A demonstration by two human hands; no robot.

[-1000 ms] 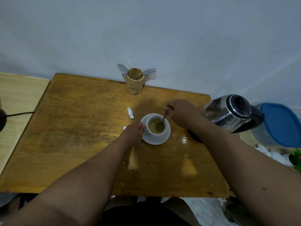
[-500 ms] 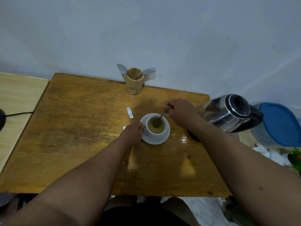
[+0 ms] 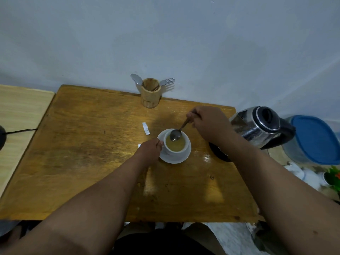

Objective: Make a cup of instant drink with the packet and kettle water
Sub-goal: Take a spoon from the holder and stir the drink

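A white cup (image 3: pixel 175 150) full of tan drink stands on a white saucer (image 3: pixel 174 160) on the wooden table (image 3: pixel 82 153). My left hand (image 3: pixel 150 150) grips the cup's left side at the handle. My right hand (image 3: pixel 209 123) holds a metal spoon (image 3: pixel 176 135) whose bowl hangs just above the drink at the cup's far rim. A torn white packet piece (image 3: pixel 145 128) lies left of the cup; another scrap (image 3: pixel 139 145) peeks out beside my left hand. The steel kettle (image 3: pixel 261 126) stands at the table's right edge.
A wooden holder (image 3: pixel 150 95) with a spoon and a fork stands at the table's back edge by the wall. A blue-lidded container (image 3: pixel 316 139) sits right of the kettle. A black cable (image 3: pixel 20 131) crosses a lighter table on the left.
The spoon's bowl has come up out of the drink and sits higher at the cup's far rim. My left hand has stayed on the cup.
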